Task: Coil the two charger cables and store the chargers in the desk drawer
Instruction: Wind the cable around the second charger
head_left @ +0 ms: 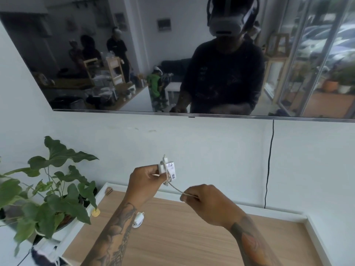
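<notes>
- Green leaves first: a potted plant (48,191) fills the far left, at about nine o'clock from the person's hands, standing on a white side surface beside the desk.
- Just right of it, near the desk's raised white rim, lies a small yellow disc (95,212), and further back a little brown object (109,191) that I can't identify.
- On the wooden desk top (192,237), half hidden behind the left forearm, rests the second charger (138,219): white, and it looks bundled up already, though too little shows to be sure.
- The left hand (145,186) is raised over the desk, fingers curled round the white charger block (166,168), thumb and forefinger pinching it at the hand's one o'clock. Several turns of pale cable already sit around the block.
- From the block the cable (175,189) runs taut down toward four o'clock into the right hand (209,203), which pinches the free end between thumb and curled fingers.
- Judging by that, the step in hand is winding the cable on this charger, and little slack seems left.
- The next move, as I see it, calls for carrying the end round the block once more and tucking it so the turns don't spring loose, the left grip holding steady.
- No drawer is in sight from where the camera looks, so storing is not yet done.
- Far right, at two o'clock, a black cord (269,160) hangs down the wall from the dark screen (134,54) mounted above.
</notes>
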